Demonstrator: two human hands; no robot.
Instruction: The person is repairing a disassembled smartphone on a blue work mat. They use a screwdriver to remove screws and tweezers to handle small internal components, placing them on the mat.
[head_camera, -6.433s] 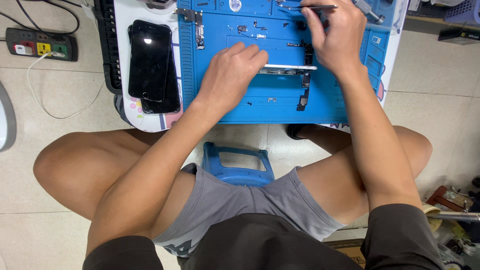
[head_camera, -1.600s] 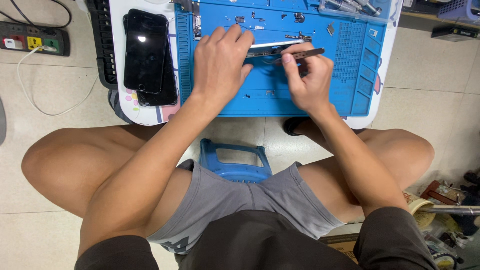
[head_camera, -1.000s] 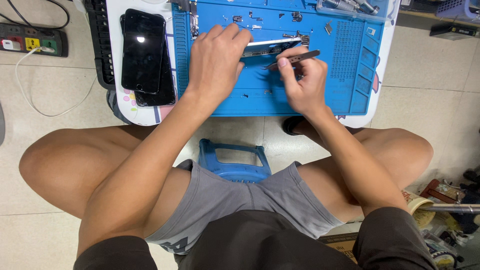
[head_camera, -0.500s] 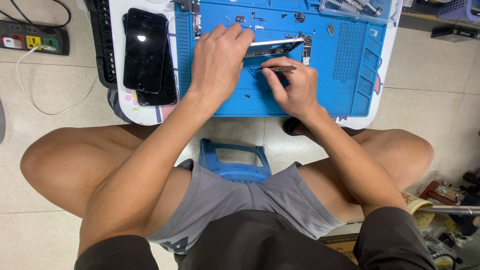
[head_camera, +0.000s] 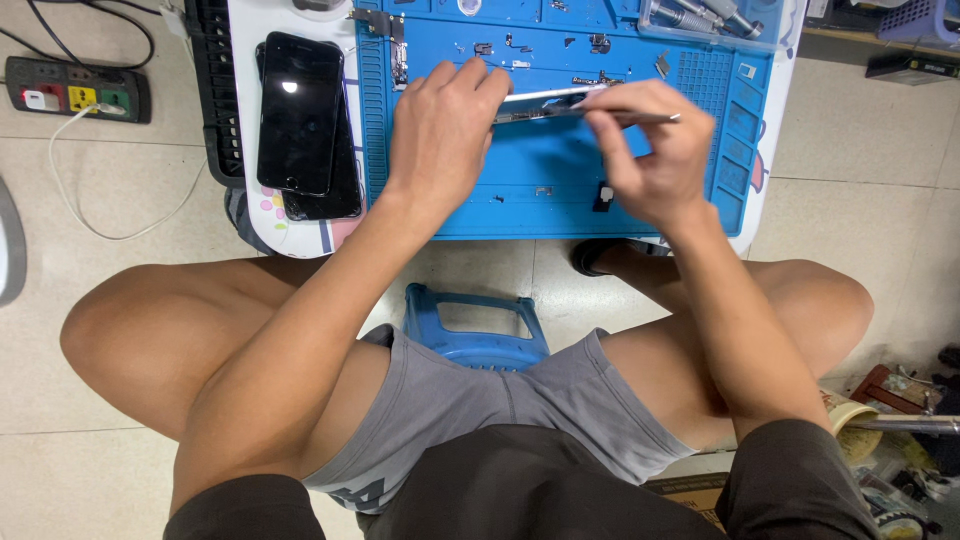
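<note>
Right hand (head_camera: 655, 160) has lifted, tweezers (head_camera: 610, 115) now level over phone frame (head_camera: 545, 98); grip pinched on tweezers. Left hand (head_camera: 440, 130) pins frame on blue mat (head_camera: 540, 170), desk centre.

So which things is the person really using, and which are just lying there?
In use:
- left hand steadying the thin phone part
- right hand holding the slim tool
- blue work mat under them

Lying about:
- black phones stacked at left
- power strip on the floor
- clear tool box
</note>
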